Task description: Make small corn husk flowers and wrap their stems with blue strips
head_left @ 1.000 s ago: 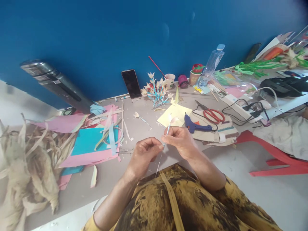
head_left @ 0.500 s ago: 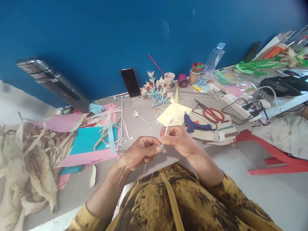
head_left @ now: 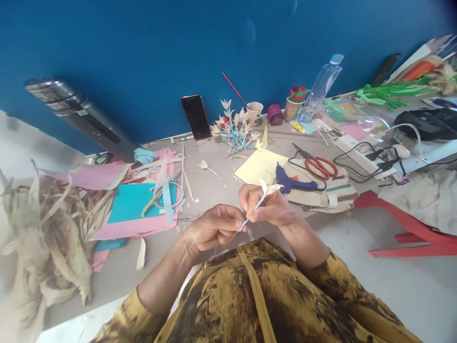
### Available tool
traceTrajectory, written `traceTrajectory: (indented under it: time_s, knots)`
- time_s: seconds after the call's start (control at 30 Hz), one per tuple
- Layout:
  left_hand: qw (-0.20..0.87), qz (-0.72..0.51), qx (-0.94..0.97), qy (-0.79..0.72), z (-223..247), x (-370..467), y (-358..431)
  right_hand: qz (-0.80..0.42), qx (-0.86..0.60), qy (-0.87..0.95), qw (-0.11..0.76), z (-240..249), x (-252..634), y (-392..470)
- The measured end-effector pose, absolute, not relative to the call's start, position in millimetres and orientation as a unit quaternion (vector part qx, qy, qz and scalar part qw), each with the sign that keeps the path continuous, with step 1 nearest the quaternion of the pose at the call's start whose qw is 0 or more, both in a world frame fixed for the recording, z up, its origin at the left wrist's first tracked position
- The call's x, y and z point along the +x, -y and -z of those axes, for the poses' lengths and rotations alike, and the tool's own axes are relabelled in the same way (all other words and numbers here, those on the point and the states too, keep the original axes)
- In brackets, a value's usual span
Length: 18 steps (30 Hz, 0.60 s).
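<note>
Between my hands is a handmade flower (head_left: 268, 189) with pale cream petals and a stem wrapped in light blue strip. My right hand (head_left: 273, 209) pinches the stem just below the petals. My left hand (head_left: 217, 226) is closed on the stem's lower end, thumb against forefinger. The stem slants, petals up and to the right. On the table beyond lies a similar flower (head_left: 210, 170) with a blue and white stem. Behind it stands a cluster of cream flowers (head_left: 235, 128) on blue stems.
A yellow paper sheet (head_left: 259, 166), a blue glue gun (head_left: 294, 183) and red-handled scissors (head_left: 321, 167) lie to the right. Coloured paper (head_left: 130, 202) and dried husks (head_left: 60, 243) cover the left. A phone (head_left: 196, 117) leans on the wall. A bottle (head_left: 321, 88) stands right of it.
The flower has tipped to the right, and its petals now show clearly above my right fingers. Both hands sit slightly lower. The view has shifted a little.
</note>
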<state>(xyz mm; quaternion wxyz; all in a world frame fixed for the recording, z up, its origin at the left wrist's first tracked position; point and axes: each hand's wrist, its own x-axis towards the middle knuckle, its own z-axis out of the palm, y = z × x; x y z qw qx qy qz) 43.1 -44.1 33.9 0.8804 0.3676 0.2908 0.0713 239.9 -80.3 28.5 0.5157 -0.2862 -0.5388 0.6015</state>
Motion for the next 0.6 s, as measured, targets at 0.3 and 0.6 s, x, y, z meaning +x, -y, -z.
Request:
traceTrajectory:
  time_s: [0.3,0.6]
  knots:
    - [0.566,-0.287,0.641,-0.431,-56,46,61,-0.476,-0.478,0.456,0.581,-28,223,84]
    - [0.780,-0.256,0.428,-0.377,-46,41,62,-0.620,-0.383,0.483,0.486,-39,226,94]
